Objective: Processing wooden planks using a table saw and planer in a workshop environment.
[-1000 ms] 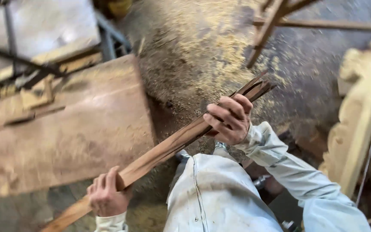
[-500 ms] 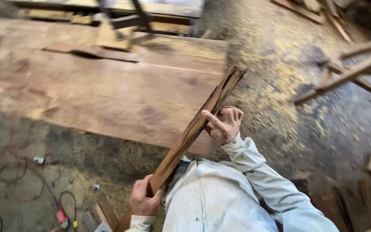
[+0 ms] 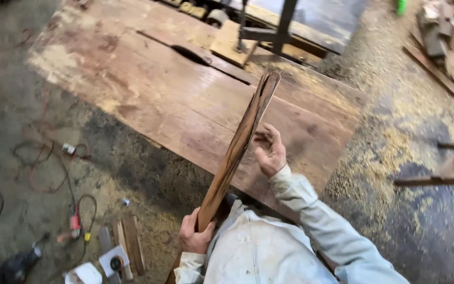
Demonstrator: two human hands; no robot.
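On the floor at nine o'clock, red and black cables (image 3: 32,173) lie in sawdust. At six o'clock the left hand (image 3: 194,235) is closed around the lower end of a long, narrow brown wood strip (image 3: 237,147), which slants up toward twelve o'clock over the worn, stained wooden table (image 3: 148,89). The right hand (image 3: 269,152) is loosely open just beside the strip's middle, holding nothing. Judgement: sighting along the edge calls for a firm lower grip and a steady strip. At three o'clock, offcuts (image 3: 437,179) lie on sawdust.
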